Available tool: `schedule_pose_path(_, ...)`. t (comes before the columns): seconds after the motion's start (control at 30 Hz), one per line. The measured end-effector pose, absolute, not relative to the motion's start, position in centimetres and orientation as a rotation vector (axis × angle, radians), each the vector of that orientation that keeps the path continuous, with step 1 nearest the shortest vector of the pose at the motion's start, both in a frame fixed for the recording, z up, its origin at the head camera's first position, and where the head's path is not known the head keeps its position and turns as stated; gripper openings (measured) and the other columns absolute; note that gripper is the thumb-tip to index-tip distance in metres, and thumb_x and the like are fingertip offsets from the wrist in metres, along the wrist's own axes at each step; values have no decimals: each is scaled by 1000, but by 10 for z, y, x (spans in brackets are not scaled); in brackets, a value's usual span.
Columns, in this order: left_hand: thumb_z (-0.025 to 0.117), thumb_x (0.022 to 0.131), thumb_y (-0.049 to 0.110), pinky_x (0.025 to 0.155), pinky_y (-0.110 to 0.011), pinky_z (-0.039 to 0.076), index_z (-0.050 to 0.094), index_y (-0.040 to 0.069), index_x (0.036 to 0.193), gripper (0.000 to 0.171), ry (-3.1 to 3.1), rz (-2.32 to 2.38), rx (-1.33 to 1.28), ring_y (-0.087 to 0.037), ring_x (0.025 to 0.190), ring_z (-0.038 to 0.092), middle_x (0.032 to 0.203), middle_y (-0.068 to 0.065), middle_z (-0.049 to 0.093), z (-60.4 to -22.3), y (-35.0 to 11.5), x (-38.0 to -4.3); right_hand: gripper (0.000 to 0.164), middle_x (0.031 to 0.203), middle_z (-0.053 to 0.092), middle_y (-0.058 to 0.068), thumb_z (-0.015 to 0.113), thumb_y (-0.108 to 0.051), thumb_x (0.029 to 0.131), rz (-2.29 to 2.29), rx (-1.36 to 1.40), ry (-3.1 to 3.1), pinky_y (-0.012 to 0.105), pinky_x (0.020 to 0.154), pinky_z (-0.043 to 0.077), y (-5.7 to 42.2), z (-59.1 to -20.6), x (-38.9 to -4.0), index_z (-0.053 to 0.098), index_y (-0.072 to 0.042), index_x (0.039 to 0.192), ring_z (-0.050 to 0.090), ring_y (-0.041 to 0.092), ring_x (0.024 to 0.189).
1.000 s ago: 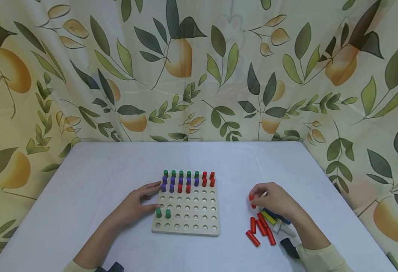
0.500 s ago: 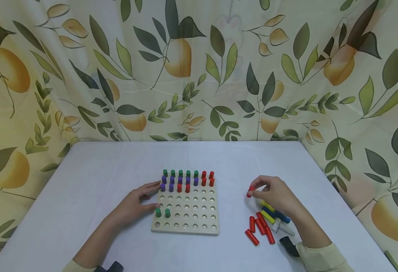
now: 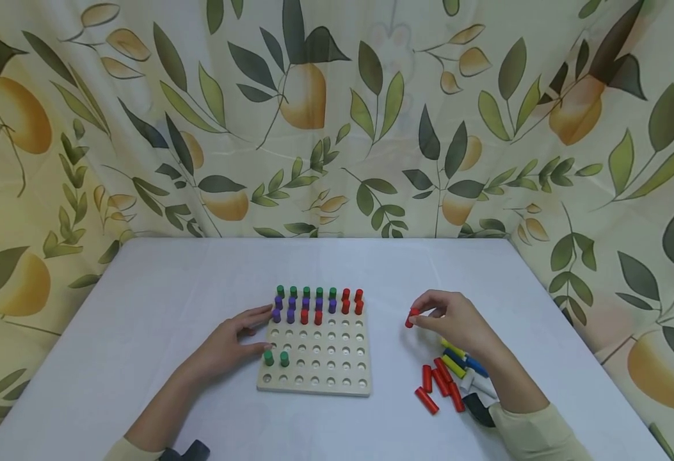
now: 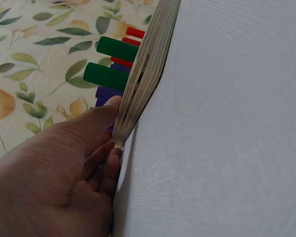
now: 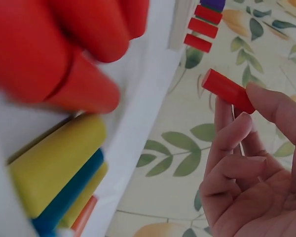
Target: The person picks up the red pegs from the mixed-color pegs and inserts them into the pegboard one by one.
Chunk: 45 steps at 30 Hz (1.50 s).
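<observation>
A pale wooden pegboard (image 3: 337, 387) lies on the table, with green, purple and red pegs upright in its back rows. Two green pegs (image 3: 284, 359) stand near its front left. At the board's left edge, my left hand (image 3: 230, 346) touches the side with thumb and fingers spread; the left wrist view shows the thumb (image 4: 106, 111) against the edge by the pegs. My right hand (image 3: 454, 320) pinches a red peg (image 3: 411, 317) between thumb and fingertips, raised off the table to the right of the board. That red peg (image 5: 228, 90) is tilted in the right wrist view.
Several loose red pegs (image 3: 427, 401) lie right of the board. Yellow pegs (image 3: 454, 366), blue pegs (image 3: 476, 366) and whitish pegs (image 3: 482, 385) lie beside them, partly under the right forearm. A patterned cloth (image 3: 337, 160) hangs behind the white table (image 3: 198, 269).
My right hand has lifted the red peg away from the loose pile and carried it left and back, closer to the board. The left hand stays at the board's edge.
</observation>
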<state>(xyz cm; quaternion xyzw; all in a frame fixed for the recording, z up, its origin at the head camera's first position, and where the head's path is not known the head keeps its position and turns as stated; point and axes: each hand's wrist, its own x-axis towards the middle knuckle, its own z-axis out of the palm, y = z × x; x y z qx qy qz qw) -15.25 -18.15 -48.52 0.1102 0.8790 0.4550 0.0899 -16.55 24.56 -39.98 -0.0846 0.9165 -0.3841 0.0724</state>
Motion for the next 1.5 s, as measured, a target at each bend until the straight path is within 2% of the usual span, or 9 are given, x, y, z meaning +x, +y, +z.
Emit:
schedule_pose_path(0.63,86,85,28,113,-45,45,57,16,149,71,2596,1366,358,-28,146,40,160,4,43,-489,-183,-152,15,101,71,0,81,-13,90,-1194,-365,2723,36,71,52,196,-396,-182,77,-11,105,59,25,85)
schedule_pose_path(1.27,87,85,25,113,-44,45,57,14,149,71,2610,1363,343,-28,148,38,160,3,43,-485,-182,-152,12,93,70,-3,82,-9,89,-1210,-502,2694,33,61,49,155,-401,-189,80,-15,99,57,22,76)
schedule_pose_path(1.5,87,85,26,114,-44,44,58,15,148,71,2595,1383,342,-27,148,37,160,4,44,-486,-182,-153,13,94,71,-3,81,-5,88,-1202,-483,2679,32,65,53,142,-406,-191,80,-16,95,59,21,77)
